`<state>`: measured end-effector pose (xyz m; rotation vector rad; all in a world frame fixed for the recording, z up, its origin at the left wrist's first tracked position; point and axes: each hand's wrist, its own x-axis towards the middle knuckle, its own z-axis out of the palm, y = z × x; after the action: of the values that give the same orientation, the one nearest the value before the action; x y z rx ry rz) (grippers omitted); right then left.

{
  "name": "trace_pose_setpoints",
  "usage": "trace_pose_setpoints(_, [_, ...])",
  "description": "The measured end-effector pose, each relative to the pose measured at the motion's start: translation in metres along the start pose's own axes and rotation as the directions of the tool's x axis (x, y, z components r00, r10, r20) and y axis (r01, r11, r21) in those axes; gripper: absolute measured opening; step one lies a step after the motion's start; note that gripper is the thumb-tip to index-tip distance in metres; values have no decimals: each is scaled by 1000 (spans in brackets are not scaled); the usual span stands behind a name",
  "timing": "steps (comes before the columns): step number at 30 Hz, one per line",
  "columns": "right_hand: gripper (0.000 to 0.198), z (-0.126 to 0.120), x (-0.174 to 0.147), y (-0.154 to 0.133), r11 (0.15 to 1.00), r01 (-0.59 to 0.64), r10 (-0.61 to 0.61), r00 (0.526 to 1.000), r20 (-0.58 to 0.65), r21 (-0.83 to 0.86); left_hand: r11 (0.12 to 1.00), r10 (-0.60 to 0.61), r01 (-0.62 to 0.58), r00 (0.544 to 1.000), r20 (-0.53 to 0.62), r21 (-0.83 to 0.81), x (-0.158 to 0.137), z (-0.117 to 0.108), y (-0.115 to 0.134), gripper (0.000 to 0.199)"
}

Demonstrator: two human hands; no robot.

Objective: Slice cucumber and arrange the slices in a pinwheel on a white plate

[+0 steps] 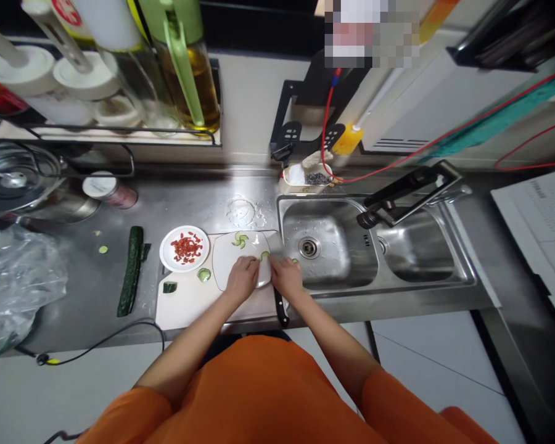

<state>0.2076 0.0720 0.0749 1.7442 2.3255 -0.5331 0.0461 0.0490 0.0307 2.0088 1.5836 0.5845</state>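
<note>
Since the knife lies beside the right hand, a blind reach could nick it; left hand over the plate; both hands' fingers bunched, can't tell grip.

Soft, moderate light is spread across the desk; bright glints are thrown back by the sink, upper corners are stretched and blurred, a top patch is pixelated.

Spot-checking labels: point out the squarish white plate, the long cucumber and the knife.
Squarish white plate (225, 259): head view, on its bare left part.
Long cucumber (131, 271): head view, middle of its dark green skin.
Knife (282, 311): head view, on its black handle.
</note>
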Motion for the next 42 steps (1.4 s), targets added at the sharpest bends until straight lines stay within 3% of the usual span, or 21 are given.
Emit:
trace_pose_setpoints(9, [48,10,0,-6,995,4,3,997,77,-99,981,-28,15,998,63,192,-8,7,2,36])
trace_pose_setpoints(22, [49,12,1,-7,994,15,-8,998,61,-105,960,-54,29,995,83,280,-10,8,5,38])
trace_pose_setpoints(36, [49,12,2,-9,992,12,-4,998,59,-129,946,-78,55,995,61,320,-9,8,11,38])
trace_pose_setpoints(42, [47,5,0,-11,998,0,3,999,38,-67,980,-62,70,997,-46,185,-14,-9,9,33])
